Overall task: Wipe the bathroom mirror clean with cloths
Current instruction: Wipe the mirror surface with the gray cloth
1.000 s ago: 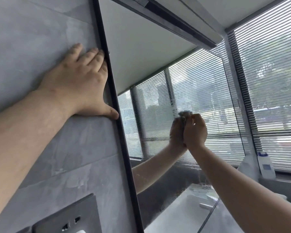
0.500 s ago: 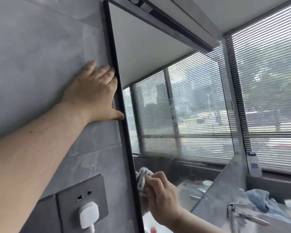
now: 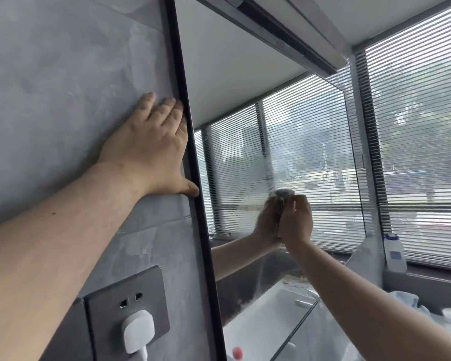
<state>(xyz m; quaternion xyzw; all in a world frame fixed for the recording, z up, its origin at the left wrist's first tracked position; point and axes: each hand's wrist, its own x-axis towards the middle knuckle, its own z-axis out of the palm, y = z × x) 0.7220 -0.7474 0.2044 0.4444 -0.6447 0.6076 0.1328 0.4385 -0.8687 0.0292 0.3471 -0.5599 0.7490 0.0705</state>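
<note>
grey cloth (image 3: 283, 194) sits bunched in the fingers (image 3: 298, 204) of the right hand (image 3: 294, 222), which clench round it and press it against the mirror (image 3: 245, 82) glass at about mid-height. half a second ago these fingers were low, close beside the black frame (image 3: 190, 152); now they are up and well away from it, so the wiping seems to run in long strokes, with a hazy streak just above the fingers not yet cleared. the left hand (image 3: 151, 149) has not shifted: its fingers (image 3: 164, 110) lie straight and released, flat on the grey wall (image 3: 63, 74), touching the frame's outer edge.

counted outward: two hands, one cloth in use, one mirror, one socket plate (image 3: 110, 300) below the left fingers with one white plug (image 3: 137, 330), one bottle (image 3: 395, 254) on the sill beyond the right fingers, and one pale blue second cloth (image 3: 406, 300) lying below it.
</note>
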